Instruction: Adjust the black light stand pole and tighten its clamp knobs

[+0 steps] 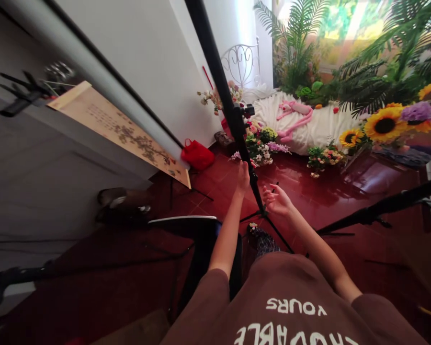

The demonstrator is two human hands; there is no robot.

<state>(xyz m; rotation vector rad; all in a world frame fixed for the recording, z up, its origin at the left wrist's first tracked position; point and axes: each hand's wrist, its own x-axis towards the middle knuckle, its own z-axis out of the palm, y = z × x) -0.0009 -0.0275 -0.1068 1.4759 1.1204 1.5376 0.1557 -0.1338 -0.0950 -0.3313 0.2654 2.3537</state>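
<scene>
A tall black light stand [225,88] slants down through the middle of the view to its spread legs on the floor. My left hand [243,177] is closed round its pole, below a clamp knob [249,110]; part of the fingers is hidden behind the pole. Just right of the lower pole, my right hand [277,201] is palm up with loosely bent fingers, apart from each other, and holds nothing that I can see. The stand's feet reach the floor near my shoe [252,229].
A red bag [197,154] and a hanging scroll [122,132] are on the left. Ahead, a white-draped bed [326,129] bears a pink plush toy [296,112], with flowers and sunflowers [384,124] around it. Another black stand [373,211] slants in from the right.
</scene>
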